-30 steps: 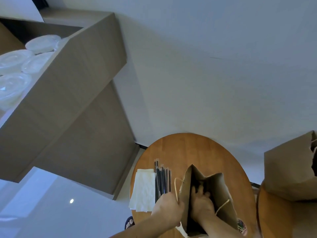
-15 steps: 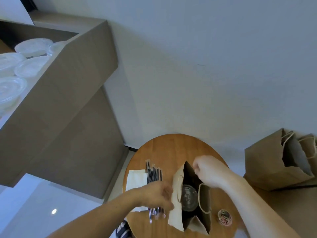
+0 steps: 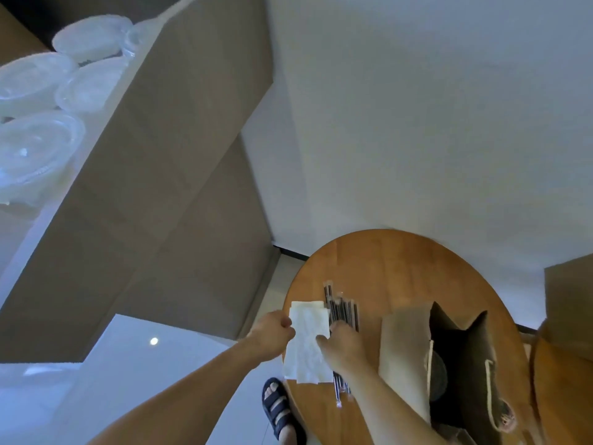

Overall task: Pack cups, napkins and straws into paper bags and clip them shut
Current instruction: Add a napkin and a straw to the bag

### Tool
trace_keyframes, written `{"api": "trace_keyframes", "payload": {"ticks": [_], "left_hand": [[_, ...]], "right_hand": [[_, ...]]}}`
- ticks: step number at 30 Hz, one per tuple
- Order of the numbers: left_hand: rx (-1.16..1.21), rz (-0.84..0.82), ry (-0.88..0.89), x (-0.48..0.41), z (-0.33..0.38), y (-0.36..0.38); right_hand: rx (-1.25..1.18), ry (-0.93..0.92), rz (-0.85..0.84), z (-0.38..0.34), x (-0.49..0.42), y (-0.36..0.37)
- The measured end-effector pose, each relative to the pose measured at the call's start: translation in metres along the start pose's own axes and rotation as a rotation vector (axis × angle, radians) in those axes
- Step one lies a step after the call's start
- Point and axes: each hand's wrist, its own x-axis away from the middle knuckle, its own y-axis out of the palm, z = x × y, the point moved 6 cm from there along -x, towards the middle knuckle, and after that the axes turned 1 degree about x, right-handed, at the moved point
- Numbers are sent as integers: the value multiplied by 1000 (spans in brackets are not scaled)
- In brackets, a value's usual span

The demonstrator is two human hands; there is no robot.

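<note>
Hands moved off the brown paper bag (image 3: 402,348), clear plastic cup (image 3: 437,374) is in, so napkins now: left hand (image 3: 272,332) pinches a white paper napkin (image 3: 306,342), right hand (image 3: 343,346) grip unclear.

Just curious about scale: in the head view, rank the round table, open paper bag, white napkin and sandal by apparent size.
1. round table
2. open paper bag
3. white napkin
4. sandal, smallest, though it lies farther down on the floor

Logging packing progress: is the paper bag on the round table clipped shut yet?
No, the paper bag stands on the table with its mouth wide open and a cup visible inside.
</note>
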Motion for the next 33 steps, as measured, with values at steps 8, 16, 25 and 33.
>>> {"api": "trace_keyframes", "payload": {"ticks": [8,16,25,33], "left_hand": [[-32,-42,-3,-39,-19,19],[-24,-66,-73,-49,-42,27],[98,-49,-101,-46,-42,32],[654,-200,-213,-38,-41,58]], "right_hand": [[89,156,57,39,-44,42],[227,134,185,45,-64,57],[3,12,163,39,-54,48],[-817,-92,-129,36,-20,40]]}}
